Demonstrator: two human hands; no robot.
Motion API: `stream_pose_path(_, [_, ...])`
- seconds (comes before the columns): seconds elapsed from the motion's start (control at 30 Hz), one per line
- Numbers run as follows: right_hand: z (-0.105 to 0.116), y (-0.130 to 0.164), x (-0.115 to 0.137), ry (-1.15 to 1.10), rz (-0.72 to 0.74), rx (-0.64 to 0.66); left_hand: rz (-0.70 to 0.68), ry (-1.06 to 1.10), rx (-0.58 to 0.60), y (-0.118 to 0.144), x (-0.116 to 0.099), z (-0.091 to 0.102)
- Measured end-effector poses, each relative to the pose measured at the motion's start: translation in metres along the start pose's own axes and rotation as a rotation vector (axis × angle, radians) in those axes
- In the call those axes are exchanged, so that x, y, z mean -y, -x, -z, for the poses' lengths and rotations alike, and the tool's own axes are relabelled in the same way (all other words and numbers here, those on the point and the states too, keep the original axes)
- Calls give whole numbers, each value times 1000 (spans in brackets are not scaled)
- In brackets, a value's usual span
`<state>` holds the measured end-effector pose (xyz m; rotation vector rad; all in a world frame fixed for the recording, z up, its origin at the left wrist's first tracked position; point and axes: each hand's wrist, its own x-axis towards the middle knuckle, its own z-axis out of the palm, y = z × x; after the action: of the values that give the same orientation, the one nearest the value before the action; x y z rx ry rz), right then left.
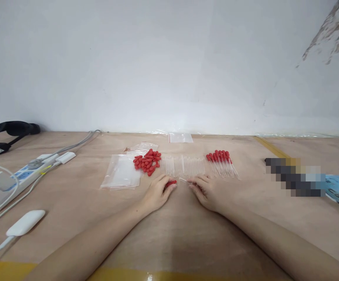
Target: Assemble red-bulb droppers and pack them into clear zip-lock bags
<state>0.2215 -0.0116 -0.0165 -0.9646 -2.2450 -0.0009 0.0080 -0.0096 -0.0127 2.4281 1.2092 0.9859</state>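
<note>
Wooden table (169, 234), left hand (157, 193) pinching red bulb (171, 182)

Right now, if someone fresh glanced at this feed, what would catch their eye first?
The red: a loose heap of red rubber bulbs behind the left hand, and a row of finished droppers behind the right hand. Between them lie clear glass tubes. The left hand pinches one red bulb, the right a thin tube.
</note>
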Motion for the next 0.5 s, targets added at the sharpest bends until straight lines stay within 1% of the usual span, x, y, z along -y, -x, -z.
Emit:
stream_pose_path(0.27, [-9,0,-1,-30,18,38,-21,20,-6,0,1,-1])
stream_pose_path(0.4, [-10,1,0,-65,33,43,-8,48,18,0,0,0])
stream_pose_path(0.5, [-8,0,-1,-85,59,72,-22,85,46,2,1,1])
